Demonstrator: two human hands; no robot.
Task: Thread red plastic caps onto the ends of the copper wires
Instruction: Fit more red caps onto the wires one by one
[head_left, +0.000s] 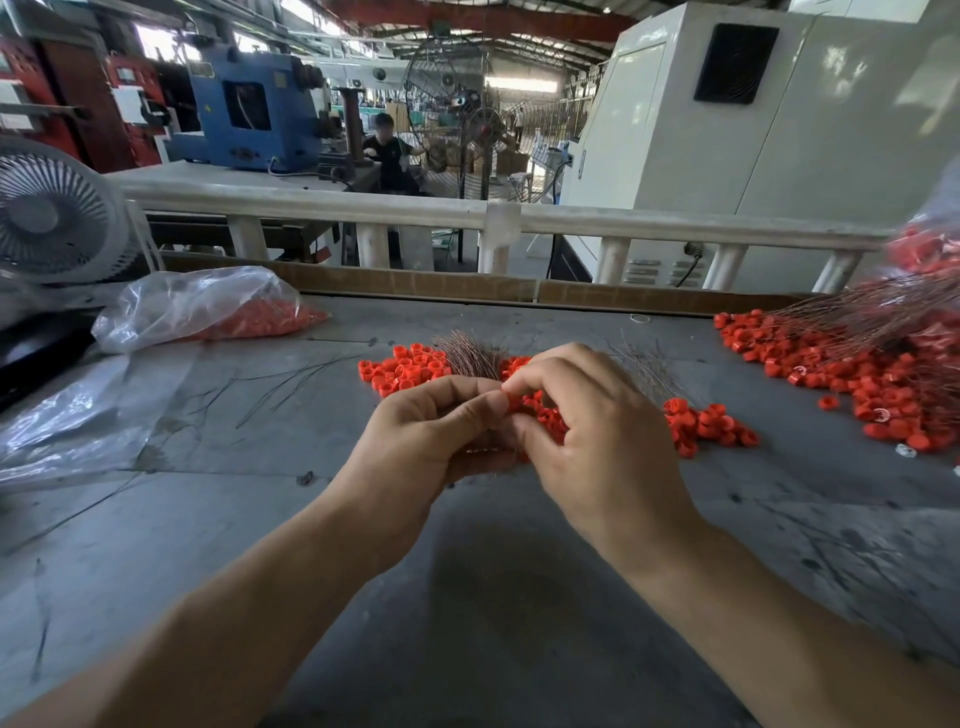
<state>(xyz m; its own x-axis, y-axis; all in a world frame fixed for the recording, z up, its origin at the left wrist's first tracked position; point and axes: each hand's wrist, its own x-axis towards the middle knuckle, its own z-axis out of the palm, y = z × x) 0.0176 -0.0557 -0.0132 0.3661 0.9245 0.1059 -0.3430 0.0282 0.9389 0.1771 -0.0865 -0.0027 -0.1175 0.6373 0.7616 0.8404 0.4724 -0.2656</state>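
Left hand (431, 431) grips copper wires (470, 356), right hand (587, 415) pinches a red cap (514, 401); thin wire end may miss the hole, or cap slips.

— What does the person wear on the arms?

— Nothing that shows. Both forearms are bare from the bottom edge of the view up to the wrists; no sleeve or cuff comes into sight.

— And on the hands?

— The left hand (431, 431) and the right hand (597, 431) are bare too: no gloves, rings, watch or wristband in view.

— Nails?

— Short and unpainted where the left fingertips (491, 402) show. The rest of the body lies outside the view.
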